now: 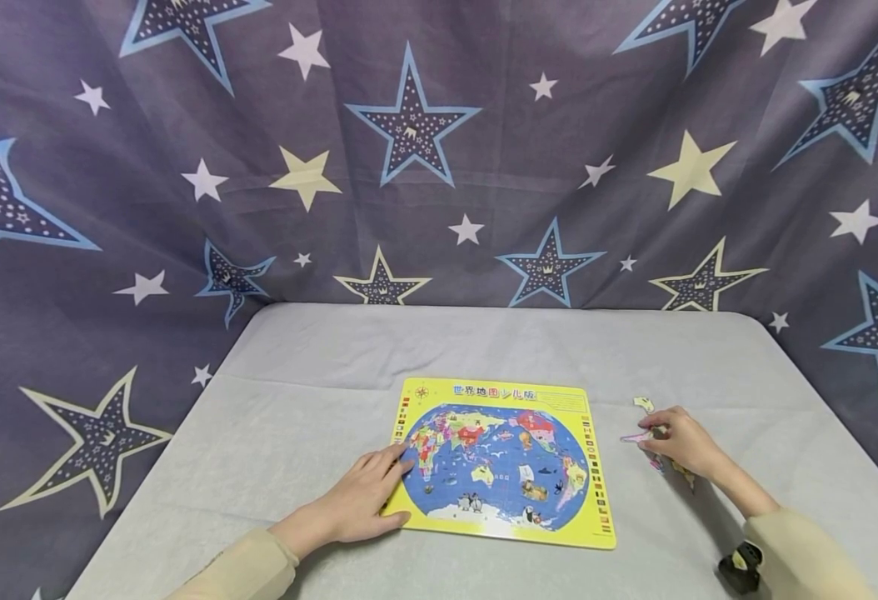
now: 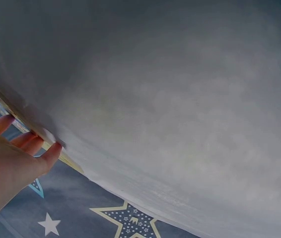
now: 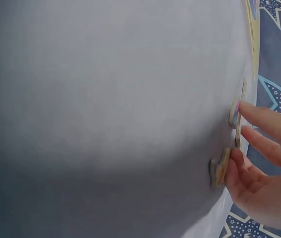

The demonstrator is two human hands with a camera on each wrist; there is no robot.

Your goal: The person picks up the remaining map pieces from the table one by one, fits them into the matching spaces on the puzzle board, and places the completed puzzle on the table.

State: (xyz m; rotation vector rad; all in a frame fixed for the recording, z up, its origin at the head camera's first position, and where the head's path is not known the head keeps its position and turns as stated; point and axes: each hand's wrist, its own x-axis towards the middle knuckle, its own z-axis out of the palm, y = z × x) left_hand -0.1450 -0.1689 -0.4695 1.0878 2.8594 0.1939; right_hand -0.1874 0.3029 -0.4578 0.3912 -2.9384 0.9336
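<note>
A yellow-bordered world map puzzle board [image 1: 514, 537] lies flat on the grey-covered table. My left hand [image 1: 367, 500] rests on its left edge, fingers on the border and thumb at the near corner. In the left wrist view, the fingertips of that left hand [image 2: 11, 158] meet the board's edge. Right of the board, my right hand [image 1: 679, 446] pinches a flat puzzle piece [image 1: 634, 437] with a pink edge. Under and beside those fingers lie more puzzle pieces [image 1: 683, 475]. The right wrist view shows wooden pieces [image 3: 220, 168] edge-on beside the right hand [image 3: 269, 158].
A cream puzzle piece [image 1: 643, 403] lies just beyond the right hand. A black object [image 1: 740, 568] sits at the right sleeve's cuff. Behind the table [image 1: 319, 342] hangs a dark curtain [image 1: 484, 183] with stars.
</note>
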